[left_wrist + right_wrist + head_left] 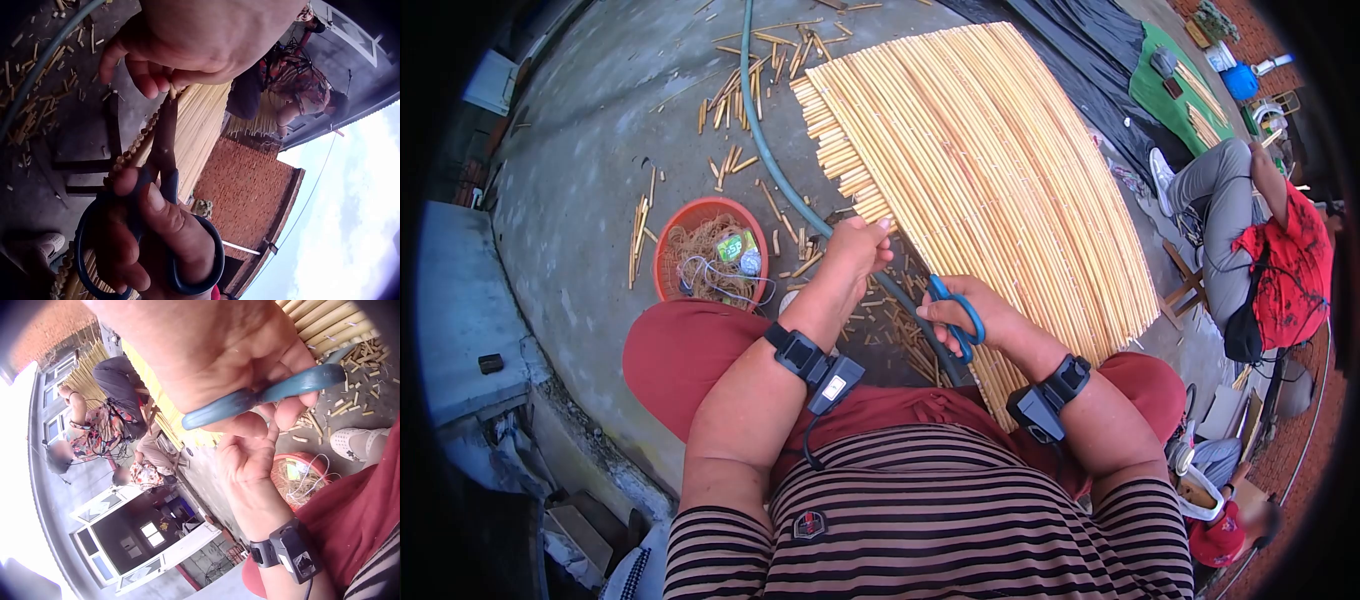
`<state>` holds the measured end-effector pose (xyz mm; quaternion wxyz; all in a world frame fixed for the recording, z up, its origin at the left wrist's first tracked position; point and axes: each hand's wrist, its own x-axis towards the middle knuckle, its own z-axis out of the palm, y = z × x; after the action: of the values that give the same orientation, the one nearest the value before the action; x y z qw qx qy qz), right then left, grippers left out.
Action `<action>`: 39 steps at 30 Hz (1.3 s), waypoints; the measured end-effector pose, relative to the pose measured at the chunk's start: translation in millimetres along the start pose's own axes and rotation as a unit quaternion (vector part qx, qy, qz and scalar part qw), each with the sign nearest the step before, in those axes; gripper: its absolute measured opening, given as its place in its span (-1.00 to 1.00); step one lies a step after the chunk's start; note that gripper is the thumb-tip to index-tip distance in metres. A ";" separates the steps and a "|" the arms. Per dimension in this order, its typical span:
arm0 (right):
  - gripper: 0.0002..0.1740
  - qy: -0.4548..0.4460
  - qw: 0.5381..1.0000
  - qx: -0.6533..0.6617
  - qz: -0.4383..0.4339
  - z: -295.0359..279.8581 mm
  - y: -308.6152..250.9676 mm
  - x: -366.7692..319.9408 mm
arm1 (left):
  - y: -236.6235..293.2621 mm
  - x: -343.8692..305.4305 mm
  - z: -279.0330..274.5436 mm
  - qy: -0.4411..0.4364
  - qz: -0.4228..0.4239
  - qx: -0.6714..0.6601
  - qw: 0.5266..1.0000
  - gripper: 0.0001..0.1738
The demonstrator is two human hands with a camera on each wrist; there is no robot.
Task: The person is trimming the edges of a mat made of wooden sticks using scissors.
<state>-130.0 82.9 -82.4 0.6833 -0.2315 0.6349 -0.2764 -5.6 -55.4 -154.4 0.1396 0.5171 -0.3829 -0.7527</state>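
A mat of pale yellow reed stalks [990,180] lies in front of me, with uneven stalk ends along its left edge. At that edge my left hand [855,250] pinches a reed end [173,91] between thumb and fingers. My right hand [988,315] grips a pair of scissors [164,140] by the blue handles, with the thumb through one loop. In the left wrist view the blade tips reach right up to the pinched reed end, just under the left fingertips.
An orange basket [762,250] with tangled twine stands at left. A green-blue hose [772,165] runs across the concrete, among cut reed pieces [725,100]. Black sheeting [1080,50] lies behind the mat. People sit at right, one in a red top [1290,250].
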 end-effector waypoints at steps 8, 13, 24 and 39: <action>-0.86 0.021 0.998 -0.062 -0.015 -2.6 1.9 -5.7 | -2.0 8.2 -5.0 -0.010 -0.005 0.038 0.999 -0.80; -0.81 0.004 0.999 -0.053 0.006 1.5 1.9 -18.2 | -0.8 4.5 -2.5 0.001 0.010 0.028 1.000 -0.77; -0.64 -0.033 0.999 0.001 0.026 -7.2 -6.9 -11.9 | -1.2 5.4 -5.6 -0.010 0.011 0.050 0.999 -0.84; -0.71 -0.013 1.000 -0.021 0.013 -2.2 -10.1 -3.2 | 2.5 -1.9 -0.7 -0.008 0.023 0.034 0.999 -0.81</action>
<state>-133.2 77.7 -73.5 0.6900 -0.2405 0.6348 -0.2512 -4.7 -56.3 -151.5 0.1364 0.5061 -0.4212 -0.7402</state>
